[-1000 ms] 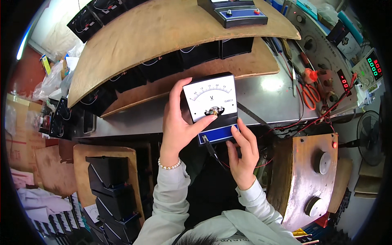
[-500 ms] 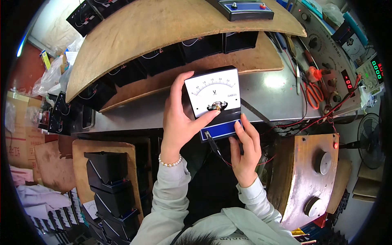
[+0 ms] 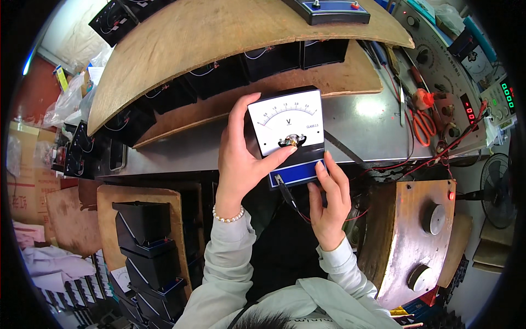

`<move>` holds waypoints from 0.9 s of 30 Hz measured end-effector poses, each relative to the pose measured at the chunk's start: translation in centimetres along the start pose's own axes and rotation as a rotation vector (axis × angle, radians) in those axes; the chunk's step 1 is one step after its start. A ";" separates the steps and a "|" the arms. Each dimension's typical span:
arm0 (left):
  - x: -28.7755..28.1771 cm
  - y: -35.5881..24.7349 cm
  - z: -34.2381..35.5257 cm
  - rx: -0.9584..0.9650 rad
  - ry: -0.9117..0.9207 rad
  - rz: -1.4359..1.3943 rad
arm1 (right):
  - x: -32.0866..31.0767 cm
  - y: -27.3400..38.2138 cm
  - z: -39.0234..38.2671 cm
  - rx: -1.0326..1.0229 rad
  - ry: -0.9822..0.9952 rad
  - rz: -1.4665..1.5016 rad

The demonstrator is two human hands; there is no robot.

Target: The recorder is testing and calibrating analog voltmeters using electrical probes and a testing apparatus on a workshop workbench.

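Between my hands is a voltmeter (image 3: pixel 289 114) with a white dial, a black case and a blue terminal panel, tilted toward me. My left hand (image 3: pixel 239 151) grips its left side, fingers behind the case and thumb at the round opening below the scale. At the lower right corner, my right hand (image 3: pixel 330 203) holds the blue panel (image 3: pixel 298 174), its fingertips over the right terminal. A black alligator clip (image 3: pixel 285 192) bites the left terminal, and a thin red wire (image 3: pixel 359 215) runs off behind my right hand.
A curved wooden board (image 3: pixel 219 46) spans the bench above several black meter cases (image 3: pixel 216 77). Orange-handled scissors (image 3: pixel 423 127) lie right, before a test panel (image 3: pixel 438 66). A metal-faced box with knobs (image 3: pixel 419 236) stands lower right; stacked black cases (image 3: pixel 148 247) stand lower left.
Both hands keep their hold on the voltmeter, which has hardly moved. The view has shifted very slightly.
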State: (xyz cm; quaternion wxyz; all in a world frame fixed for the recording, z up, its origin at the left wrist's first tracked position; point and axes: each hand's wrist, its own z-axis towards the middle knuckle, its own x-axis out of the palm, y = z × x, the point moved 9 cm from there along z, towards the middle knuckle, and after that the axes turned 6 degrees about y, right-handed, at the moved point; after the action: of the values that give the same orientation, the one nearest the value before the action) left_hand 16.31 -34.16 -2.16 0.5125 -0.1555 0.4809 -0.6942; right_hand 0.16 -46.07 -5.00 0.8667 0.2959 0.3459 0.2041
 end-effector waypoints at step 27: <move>0.4 0.0 1.0 -0.002 0.218 -0.015 | -7.0 -0.1 5.0 -0.103 -0.115 -0.302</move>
State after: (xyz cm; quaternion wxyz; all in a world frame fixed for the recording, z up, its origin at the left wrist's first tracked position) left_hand 16.88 -34.98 -1.82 0.4518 -0.0829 0.5333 -0.7104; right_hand -0.95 -51.87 1.21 0.9199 0.2072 0.3252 0.0715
